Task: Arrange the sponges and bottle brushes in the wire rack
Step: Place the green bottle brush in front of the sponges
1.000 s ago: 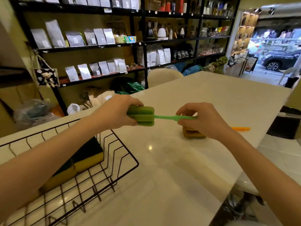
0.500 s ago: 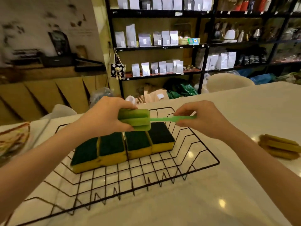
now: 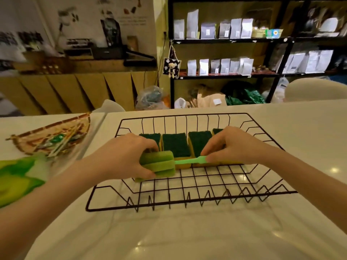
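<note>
A black wire rack [image 3: 187, 205] sits on the white table in front of me. Several yellow sponges with dark green tops [image 3: 176, 145] stand side by side along its back half. I hold a green bottle brush [image 3: 159, 165] level over the rack, just in front of the sponges. My left hand [image 3: 129, 156] grips its ribbed foam head, which is down at the rack's floor. My right hand [image 3: 231, 145] pinches the thin green handle and hides its end and part of the rightmost sponge.
A woven tray with packets [image 3: 54, 139] lies on the table to the left of the rack. A green and yellow blurred thing [image 3: 18, 177] fills the left edge. Black shelves with white bags [image 3: 221, 45] stand behind the table.
The view has swung left and down, centring the rack. Both hands have lowered the green brush from above the sponges to the rack floor in front of them.
</note>
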Motion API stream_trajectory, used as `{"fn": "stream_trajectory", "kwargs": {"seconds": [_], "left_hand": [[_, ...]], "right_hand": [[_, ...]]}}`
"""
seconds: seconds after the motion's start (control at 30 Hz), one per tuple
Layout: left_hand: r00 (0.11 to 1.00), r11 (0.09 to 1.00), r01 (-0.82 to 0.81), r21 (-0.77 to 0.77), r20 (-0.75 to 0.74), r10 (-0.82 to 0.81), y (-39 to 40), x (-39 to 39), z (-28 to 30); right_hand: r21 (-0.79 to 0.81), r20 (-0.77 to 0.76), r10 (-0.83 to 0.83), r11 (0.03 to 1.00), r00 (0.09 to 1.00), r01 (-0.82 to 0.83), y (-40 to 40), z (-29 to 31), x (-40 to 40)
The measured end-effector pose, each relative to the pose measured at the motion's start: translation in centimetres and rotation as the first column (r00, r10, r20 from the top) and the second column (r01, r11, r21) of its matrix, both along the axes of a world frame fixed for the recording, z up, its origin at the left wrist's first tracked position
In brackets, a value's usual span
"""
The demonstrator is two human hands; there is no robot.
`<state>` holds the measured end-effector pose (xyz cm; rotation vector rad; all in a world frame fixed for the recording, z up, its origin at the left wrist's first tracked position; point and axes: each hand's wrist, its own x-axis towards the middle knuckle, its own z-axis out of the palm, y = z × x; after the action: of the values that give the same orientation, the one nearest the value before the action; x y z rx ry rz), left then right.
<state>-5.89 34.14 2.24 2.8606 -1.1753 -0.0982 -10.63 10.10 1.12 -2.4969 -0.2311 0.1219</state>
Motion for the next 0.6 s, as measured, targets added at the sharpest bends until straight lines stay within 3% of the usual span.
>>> {"fn": "stream_trajectory", "kwargs": {"seconds": [0.33, 0.6], "left_hand": [[0.995, 0.968, 0.041, 0.249, 0.073, -0.061, -0.7, 0.5, -2.1], [0.999, 0.97, 0.028, 0.24, 0.01, -0.031, -0.9, 1.0, -2.3]], "right_hand": [[-0.375, -0.055, 0.107, 0.919, 0.993, -0.12, 2.9, -2.1, 0.4], [-0.497, -0.057, 0.151, 0.853, 0.987, -0.159, 3.5, -2.2, 0.5]]}}
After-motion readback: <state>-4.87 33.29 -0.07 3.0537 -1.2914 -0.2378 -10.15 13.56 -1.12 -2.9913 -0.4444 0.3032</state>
